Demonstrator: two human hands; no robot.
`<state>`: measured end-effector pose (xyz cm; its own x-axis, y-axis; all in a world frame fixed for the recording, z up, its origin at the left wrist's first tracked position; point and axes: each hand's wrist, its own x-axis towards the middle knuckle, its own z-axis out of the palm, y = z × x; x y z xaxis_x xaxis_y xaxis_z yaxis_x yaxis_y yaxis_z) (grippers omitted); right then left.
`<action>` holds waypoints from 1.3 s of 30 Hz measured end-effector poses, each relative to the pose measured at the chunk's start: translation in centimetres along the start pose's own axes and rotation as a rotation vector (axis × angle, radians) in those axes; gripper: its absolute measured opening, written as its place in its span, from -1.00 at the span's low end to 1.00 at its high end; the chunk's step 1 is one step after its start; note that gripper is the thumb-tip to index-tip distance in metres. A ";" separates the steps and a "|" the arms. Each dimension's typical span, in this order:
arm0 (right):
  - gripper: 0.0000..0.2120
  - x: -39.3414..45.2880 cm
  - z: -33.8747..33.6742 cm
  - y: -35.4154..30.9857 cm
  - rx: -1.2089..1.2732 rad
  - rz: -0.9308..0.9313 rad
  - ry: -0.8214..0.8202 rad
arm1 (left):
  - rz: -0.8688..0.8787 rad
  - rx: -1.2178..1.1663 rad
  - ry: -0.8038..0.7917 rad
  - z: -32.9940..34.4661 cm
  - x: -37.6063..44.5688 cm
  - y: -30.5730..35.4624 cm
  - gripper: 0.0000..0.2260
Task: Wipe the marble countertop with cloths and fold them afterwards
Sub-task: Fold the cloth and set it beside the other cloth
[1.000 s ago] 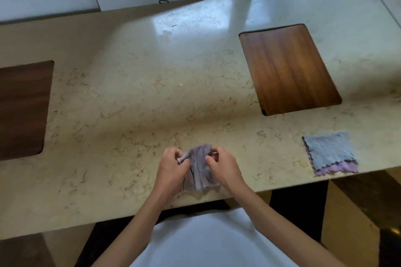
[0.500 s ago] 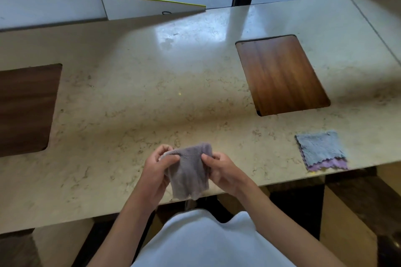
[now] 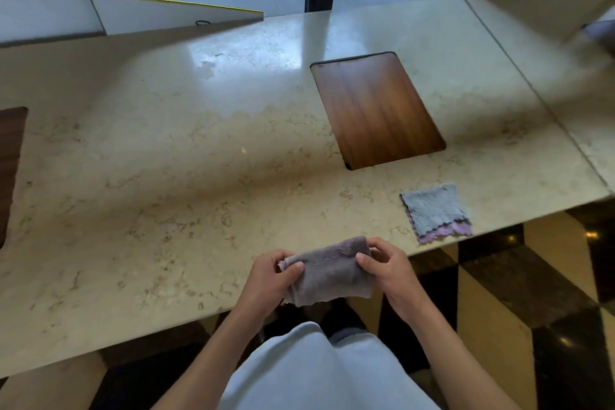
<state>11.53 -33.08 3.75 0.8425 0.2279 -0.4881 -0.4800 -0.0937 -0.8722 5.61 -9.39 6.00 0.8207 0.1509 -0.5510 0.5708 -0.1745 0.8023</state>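
Note:
A grey-brown cloth point(image 3: 327, 273) hangs between my two hands just above the near edge of the marble countertop point(image 3: 166, 196). My left hand point(image 3: 269, 283) pinches its upper left corner and my right hand point(image 3: 387, 268) pinches its upper right corner. The cloth is stretched flat between them, its lower edge dangling over the counter's edge. A second pile of folded cloths point(image 3: 436, 211), grey on top with a pink one beneath, lies flat on the counter to the right, near the front edge.
A wooden inset panel point(image 3: 376, 110) sits in the counter at right of centre, another point(image 3: 10, 156) at the far left. A white board point(image 3: 173, 15) leans at the back. A seam point(image 3: 532, 90) crosses the counter at right. Tiled floor lies below.
The cloth was bunched between my hands on the counter; now it is lifted and spread wider between them. The view has shifted so the hands sit further right and nearer the edge.

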 end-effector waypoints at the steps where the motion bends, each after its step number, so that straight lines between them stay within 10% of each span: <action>1: -0.84 0.2 -1.3 0.1 -0.028 0.008 0.024 | -0.002 0.014 -0.011 1.1 0.5 0.4 -0.91; 21: -0.79 12.2 -9.1 -4.0 -1.090 -0.180 0.092 | -0.121 0.270 0.424 11.6 11.7 6.3 -0.94; 28: -0.88 12.5 -10.3 -4.8 -0.946 -0.139 0.106 | -0.136 0.413 0.472 11.8 12.3 6.6 -0.82; 33: -0.90 12.8 -17.8 -5.6 -0.707 -0.101 0.402 | 0.068 0.626 0.523 13.7 13.2 8.7 -0.76; 39: -0.67 13.1 -22.8 -3.7 -0.759 0.117 0.438 | 0.284 0.650 0.232 22.0 15.5 12.0 -0.80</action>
<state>29.94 -51.81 -0.08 0.8908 -0.2012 -0.4075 -0.4087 -0.7466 -0.5249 25.71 -30.58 2.03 0.9534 0.2037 -0.2225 0.2967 -0.7668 0.5692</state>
